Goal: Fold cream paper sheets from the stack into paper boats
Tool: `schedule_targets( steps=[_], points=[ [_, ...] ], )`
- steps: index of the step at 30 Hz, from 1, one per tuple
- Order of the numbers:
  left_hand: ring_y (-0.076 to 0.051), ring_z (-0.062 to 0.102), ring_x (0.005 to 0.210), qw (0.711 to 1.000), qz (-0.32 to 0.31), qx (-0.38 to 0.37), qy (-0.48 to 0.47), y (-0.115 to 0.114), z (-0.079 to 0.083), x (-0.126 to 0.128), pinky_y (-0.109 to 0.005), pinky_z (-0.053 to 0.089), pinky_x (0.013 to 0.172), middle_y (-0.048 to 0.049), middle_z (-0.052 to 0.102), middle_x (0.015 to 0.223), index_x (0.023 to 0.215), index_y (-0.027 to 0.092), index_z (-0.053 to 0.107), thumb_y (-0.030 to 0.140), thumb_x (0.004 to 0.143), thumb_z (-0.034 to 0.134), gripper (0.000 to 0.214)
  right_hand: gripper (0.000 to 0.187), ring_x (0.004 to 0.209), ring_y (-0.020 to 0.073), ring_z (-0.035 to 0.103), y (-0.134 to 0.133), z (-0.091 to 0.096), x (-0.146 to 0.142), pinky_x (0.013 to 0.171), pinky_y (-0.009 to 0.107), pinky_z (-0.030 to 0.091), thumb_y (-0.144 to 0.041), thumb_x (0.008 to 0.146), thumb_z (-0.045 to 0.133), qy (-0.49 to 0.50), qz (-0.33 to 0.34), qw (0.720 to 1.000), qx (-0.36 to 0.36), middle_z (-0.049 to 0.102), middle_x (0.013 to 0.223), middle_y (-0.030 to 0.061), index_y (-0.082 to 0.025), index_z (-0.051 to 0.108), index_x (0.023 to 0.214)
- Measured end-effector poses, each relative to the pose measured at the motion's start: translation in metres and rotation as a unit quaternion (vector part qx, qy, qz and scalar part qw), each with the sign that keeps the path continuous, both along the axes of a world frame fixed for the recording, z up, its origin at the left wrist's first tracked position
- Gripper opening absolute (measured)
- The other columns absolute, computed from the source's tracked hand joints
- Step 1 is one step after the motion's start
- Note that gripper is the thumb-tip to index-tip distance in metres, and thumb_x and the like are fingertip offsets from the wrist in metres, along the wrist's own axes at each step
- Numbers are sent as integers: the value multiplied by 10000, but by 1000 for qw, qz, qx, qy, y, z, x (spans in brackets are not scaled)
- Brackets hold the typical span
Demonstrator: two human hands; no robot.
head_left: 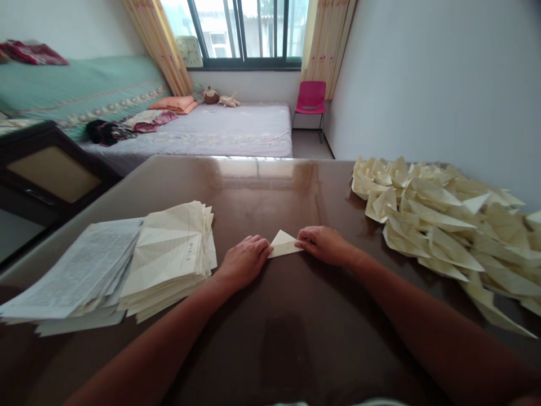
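A small piece of cream paper, folded to a triangle above a straight band, is the folded paper [283, 243] at the middle of the brown table. My left hand [247, 258] pinches its left corner between thumb and fingers. At the opposite corner my right hand [323, 243] grips the paper in the same way. The peak of the triangle points away from me, and its long edge faces me. Both forearms rest low over the glossy tabletop [291, 316].
Left of my hands lies a stack of creased cream sheets [169, 248], beside a pile of printed white sheets [80, 265]. Many folded paper boats [439, 220] are heaped at the right. Beyond the table stand a bed [245, 127] and a pink chair [311, 98].
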State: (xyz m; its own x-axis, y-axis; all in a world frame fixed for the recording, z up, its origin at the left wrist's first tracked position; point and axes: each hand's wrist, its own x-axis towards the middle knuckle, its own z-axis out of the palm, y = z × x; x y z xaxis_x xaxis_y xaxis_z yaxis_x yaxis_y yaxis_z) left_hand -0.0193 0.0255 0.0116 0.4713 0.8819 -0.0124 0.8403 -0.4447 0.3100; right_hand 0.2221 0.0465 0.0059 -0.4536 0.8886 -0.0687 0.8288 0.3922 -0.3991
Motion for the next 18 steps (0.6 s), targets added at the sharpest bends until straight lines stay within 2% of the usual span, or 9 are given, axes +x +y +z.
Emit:
schedule_targets(
  steps=[4,10,18],
  points=[
    [-162,557,852,999,7,-23,-24,2,2,-4,-261,404,713,-13,591,865,805,215,599,402,961,365,338,275,794,180,602,-2,-1,-2,589,254,296,-471,902,498,-10,-26,999,17,692,875,33,-242,645,863],
    [-136,546,771,994,-20,-88,-67,7,6,-10,-237,392,668,-8,584,879,721,192,597,443,893,482,325,308,793,165,603,-2,-3,-5,582,250,287,-503,909,483,-31,-44,998,37,687,896,19,-237,635,876],
    [-151,553,812,999,-3,-43,-14,2,4,-7,-267,381,666,-5,587,946,725,203,563,414,888,478,280,337,775,152,597,-4,-5,-8,584,254,284,-533,916,461,-56,-60,994,73,674,928,8,-239,623,894]
  ],
)
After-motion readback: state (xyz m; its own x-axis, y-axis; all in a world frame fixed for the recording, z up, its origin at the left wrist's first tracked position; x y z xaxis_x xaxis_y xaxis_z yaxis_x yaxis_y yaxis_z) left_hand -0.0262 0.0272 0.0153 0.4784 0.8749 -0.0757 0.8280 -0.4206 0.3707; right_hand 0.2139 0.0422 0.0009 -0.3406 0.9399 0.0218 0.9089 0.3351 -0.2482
